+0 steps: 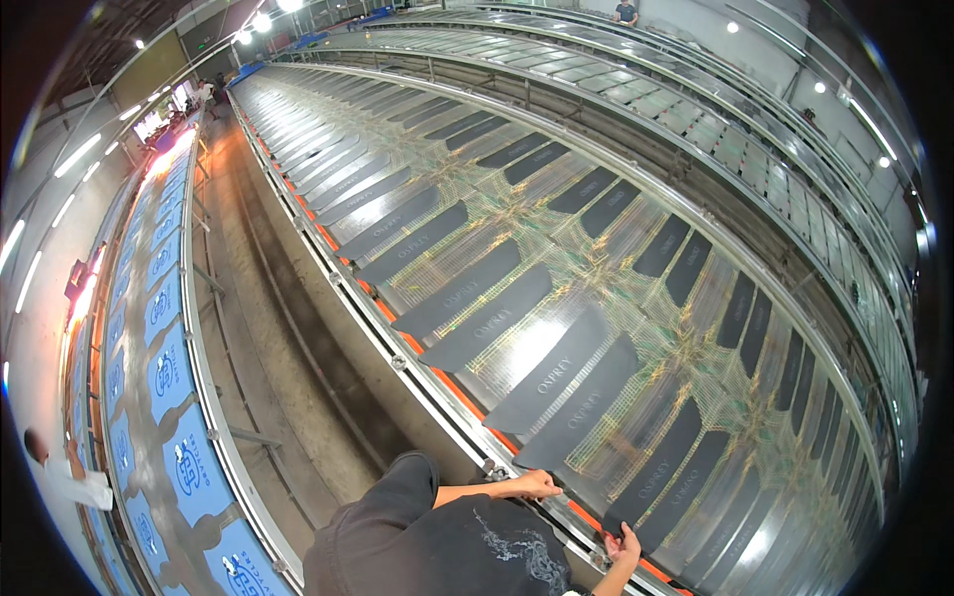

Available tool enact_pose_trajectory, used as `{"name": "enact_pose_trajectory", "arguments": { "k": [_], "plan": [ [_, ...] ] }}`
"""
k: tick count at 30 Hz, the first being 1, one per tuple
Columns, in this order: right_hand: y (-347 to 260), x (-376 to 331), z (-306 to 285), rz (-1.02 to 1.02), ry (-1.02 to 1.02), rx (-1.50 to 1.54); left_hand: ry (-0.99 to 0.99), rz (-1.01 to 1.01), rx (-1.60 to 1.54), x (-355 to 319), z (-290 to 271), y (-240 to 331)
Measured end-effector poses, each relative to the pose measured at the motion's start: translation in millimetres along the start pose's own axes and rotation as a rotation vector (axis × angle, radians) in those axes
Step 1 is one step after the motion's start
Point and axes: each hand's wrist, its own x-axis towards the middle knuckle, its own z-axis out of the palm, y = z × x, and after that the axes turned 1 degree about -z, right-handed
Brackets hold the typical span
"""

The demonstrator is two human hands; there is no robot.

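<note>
My right hand is at the table's near edge, its thumb and fingers closed on the lower end of a dark grey fabric panel with pale printed lettering. To its left, my left hand is over the rail with its fingers curled together. Whatever it may pinch is too small to make out. Just beyond that hand lies another dark panel, flat on the long printing table. A similar panel lies to the right of the one in my right hand.
Several more dark panels cover the table in rows, among yellow-green residue. A metal rail with an orange strip borders it. Left of the aisle, another table carries blue printed panels. A person stands beyond it; another is far off.
</note>
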Motion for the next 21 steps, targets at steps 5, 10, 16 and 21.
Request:
{"name": "enact_pose_trajectory", "arguments": {
  "k": [5,10,16,21],
  "plan": [
    [-12,2,-21,0.161,-0.299,0.055,-0.160,-0.130,-0.195,20,42,32],
    [-21,-9,-5,0.185,-0.403,0.040,-0.359,-0.368,-0.458,58,114,63],
    [-32,-15,-8,0.224,-0.555,-0.055,-0.321,-0.389,-0.727,98,186,71],
    [-90,-27,29,0.027,-0.508,-0.083,0.012,-0.142,-0.613,145,196,103]
  ]
}}
